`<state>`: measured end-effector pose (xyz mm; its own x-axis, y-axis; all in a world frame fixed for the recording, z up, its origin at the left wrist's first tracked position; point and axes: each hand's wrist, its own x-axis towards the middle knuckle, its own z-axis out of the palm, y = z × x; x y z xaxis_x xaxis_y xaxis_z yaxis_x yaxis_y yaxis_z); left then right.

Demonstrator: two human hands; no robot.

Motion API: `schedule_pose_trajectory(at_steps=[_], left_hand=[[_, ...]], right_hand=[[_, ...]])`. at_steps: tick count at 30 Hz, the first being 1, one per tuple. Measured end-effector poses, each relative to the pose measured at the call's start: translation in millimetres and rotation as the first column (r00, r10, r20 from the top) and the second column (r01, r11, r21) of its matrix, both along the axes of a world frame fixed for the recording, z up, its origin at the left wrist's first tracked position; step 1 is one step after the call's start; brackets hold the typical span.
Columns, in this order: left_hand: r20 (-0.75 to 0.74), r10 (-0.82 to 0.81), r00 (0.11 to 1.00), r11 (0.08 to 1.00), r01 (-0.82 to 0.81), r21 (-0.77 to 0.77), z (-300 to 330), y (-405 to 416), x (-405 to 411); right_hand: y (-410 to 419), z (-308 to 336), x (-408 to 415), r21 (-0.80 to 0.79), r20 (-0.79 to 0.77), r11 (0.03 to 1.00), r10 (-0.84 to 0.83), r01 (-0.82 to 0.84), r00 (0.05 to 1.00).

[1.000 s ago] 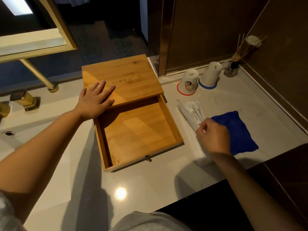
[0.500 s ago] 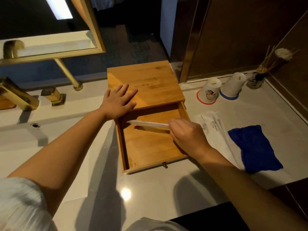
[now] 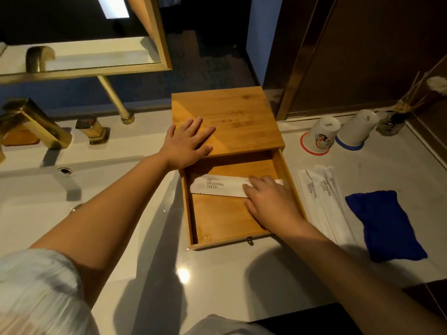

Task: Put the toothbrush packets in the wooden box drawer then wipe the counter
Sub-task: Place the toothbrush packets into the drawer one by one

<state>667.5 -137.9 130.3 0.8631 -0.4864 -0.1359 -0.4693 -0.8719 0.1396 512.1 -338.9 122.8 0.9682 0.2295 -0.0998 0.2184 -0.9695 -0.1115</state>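
A wooden box [image 3: 244, 117] stands on the white counter with its drawer [image 3: 217, 221] pulled out toward me. My left hand [image 3: 188, 143] lies flat and open on the box lid. One white toothbrush packet [image 3: 217, 186] printed "BRUSHING TEETH" lies across the back of the drawer. My right hand [image 3: 271, 201] rests on that packet's right end, fingers laid over it. Two more white packets [image 3: 319, 197] lie side by side on the counter to the right of the drawer. A blue cloth [image 3: 384, 223] lies beyond them.
Two upturned white cups [image 3: 321, 134] on red and blue coasters stand behind the packets, with a reed diffuser [image 3: 396, 119] in the corner. A gold faucet [image 3: 36, 124] and the sink basin [image 3: 31, 189] are at left. The counter's front edge [image 3: 290, 308] runs near my body.
My right hand picked a packet off the counter, carried it left over the drawer and has laid it flat in the drawer's back part. My left hand stayed on the lid.
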Motion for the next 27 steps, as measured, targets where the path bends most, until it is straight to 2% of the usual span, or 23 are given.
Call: schedule_pose_trajectory(at_steps=[3,4,6,14,17,19,27], left_hand=[[0.000,0.008,1.000,1.000,-0.008,-0.002,1,1,0],[0.001,0.008,1.000,1.000,-0.008,-0.001,0,0,0],[0.001,0.007,1.000,1.000,-0.007,-0.001,0,0,0],[0.001,0.021,1.000,1.000,-0.021,0.010,0,-2,-1],[0.001,0.020,1.000,1.000,-0.020,0.009,0,-2,-1],[0.001,0.020,1.000,1.000,-0.020,0.010,1,-2,-2],[0.002,0.013,1.000,1.000,-0.013,0.006,0,-1,-1]], right_hand=[[19,5,-10,0.017,-0.233,0.977,-0.203,0.212,0.951],[25,3,-11,0.014,-0.305,0.970,-0.227,0.243,0.925],[32,-4,-9,-0.006,-0.353,0.968,-0.238,0.252,0.905],[21,-8,29,-0.109,-0.367,0.976,-0.218,0.191,0.904],[32,-8,26,-0.138,-0.256,0.974,-0.209,0.178,0.944],[41,-11,22,-0.123,-0.211,0.983,-0.161,0.137,0.964],[40,-24,36,-0.083,-0.255,0.988,-0.148,0.131,0.956]])
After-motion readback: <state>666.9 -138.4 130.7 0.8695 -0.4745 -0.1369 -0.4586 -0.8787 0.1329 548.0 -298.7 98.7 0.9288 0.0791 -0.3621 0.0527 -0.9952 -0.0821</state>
